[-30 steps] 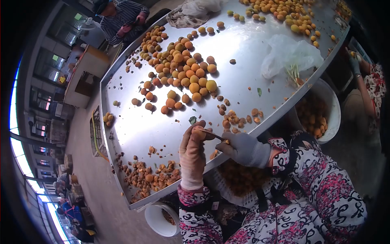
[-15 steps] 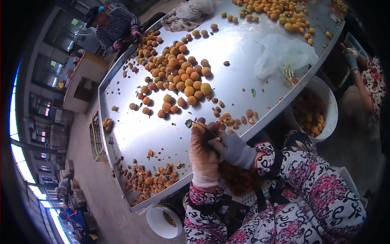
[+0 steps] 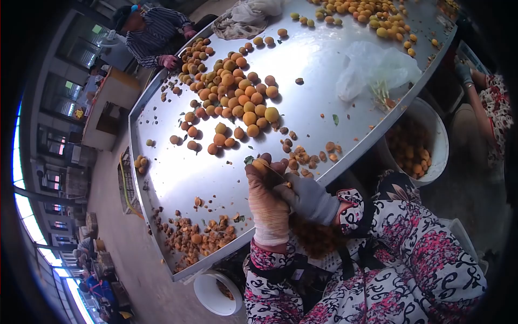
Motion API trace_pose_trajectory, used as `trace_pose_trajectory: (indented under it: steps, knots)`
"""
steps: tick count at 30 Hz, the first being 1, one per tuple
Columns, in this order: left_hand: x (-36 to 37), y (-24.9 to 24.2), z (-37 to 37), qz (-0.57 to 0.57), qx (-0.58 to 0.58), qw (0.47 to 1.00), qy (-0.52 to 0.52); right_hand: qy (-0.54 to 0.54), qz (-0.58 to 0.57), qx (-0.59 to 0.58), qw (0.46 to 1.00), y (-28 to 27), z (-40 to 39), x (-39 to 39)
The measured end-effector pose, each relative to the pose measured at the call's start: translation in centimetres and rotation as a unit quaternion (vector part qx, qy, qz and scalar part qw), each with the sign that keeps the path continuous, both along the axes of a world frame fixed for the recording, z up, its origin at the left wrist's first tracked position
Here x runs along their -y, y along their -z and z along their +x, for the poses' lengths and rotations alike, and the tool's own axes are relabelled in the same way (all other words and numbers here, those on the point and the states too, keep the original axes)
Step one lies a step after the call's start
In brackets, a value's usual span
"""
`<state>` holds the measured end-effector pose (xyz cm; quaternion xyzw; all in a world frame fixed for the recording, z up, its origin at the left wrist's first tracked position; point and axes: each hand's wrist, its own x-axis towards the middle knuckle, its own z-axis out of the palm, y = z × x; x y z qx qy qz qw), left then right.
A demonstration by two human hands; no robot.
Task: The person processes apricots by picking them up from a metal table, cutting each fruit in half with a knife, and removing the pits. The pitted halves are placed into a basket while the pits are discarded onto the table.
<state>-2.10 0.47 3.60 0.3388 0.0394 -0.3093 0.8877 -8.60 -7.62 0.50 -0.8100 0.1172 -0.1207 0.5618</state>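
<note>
Both hands have drawn a little closer together since half a second ago, and a second ago they were lower and further apart, with the blade plainly visible between them. Now I see my left hand (image 3: 268, 202), in a worn tan glove, raised at the near edge of the metal table (image 3: 178, 173), its fingers curled and pinching a small orange apricot (image 3: 261, 164) at the fingertips. My right hand (image 3: 308, 197), in a grey glove, presses in against the left one from the right, fingers closed around a thin knife (image 3: 278, 175) whose blade lies across the left fingers toward the fruit. Just beyond the hands, along the near edge, lies a scatter of brown pits and halves (image 3: 302, 157). A heap of whole apricots (image 3: 234, 94) sits toward the middle of the table, and another pile of cut pieces (image 3: 197, 237) gathers at the near left corner. A crumpled clear plastic bag (image 3: 377, 67) rests toward the right edge, and a grey cloth (image 3: 245, 19) at the far edge. Off the right edge stands a white bucket (image 3: 440, 143) holding fruit; a smaller white bowl (image 3: 213, 294) sits below the near corner. A person in a striped shirt (image 3: 154, 32) works at the far left edge, and another person's gloved hand (image 3: 464, 73) shows at the right.
</note>
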Motion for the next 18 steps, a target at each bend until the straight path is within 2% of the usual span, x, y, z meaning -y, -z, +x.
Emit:
trace_pose_trajectory:
  steps: [2,3,6,9,10,14,15,16,17,18]
  knots:
    - [-0.3,0.1,0.7,0.114,0.085,0.99,-0.004,0.008,0.004,-0.009,1.0,-0.4,0.0,0.4]
    - [-0.5,-0.1,0.8,0.112,0.085,0.99,-0.004,-0.009,0.009,-0.022,1.0,-0.7,0.0,0.8]
    - [-0.9,-1.1,1.3,0.198,0.232,0.951,-0.051,-0.032,0.009,-0.053,0.998,-2.2,0.1,1.4]
    - [-1.1,-0.7,1.0,0.186,0.231,0.953,-0.054,-0.057,0.008,-0.083,0.995,-1.8,0.3,0.9]
    - [-0.8,-0.6,0.6,0.142,0.181,0.972,-0.047,-0.029,0.001,-0.059,0.998,-1.5,0.3,0.3]
    - [-0.6,-1.0,0.7,0.139,0.101,0.984,-0.039,0.001,-0.043,-0.045,0.998,-1.6,0.6,-0.1]
    - [-0.6,-0.7,0.8,0.138,0.102,0.984,-0.039,0.0,-0.056,-0.054,0.997,-1.5,0.7,-0.1]
    - [-0.7,-0.2,0.9,0.18,0.155,0.97,-0.045,0.0,-0.056,-0.055,0.997,-1.3,0.6,-0.3]
    - [-0.7,0.1,0.9,0.22,0.208,0.952,-0.051,0.005,-0.003,-0.037,0.999,-1.0,0.6,-0.6]
    - [-0.5,0.2,0.8,0.221,0.207,0.952,-0.049,0.01,0.051,-0.019,0.998,-0.7,0.5,-0.8]
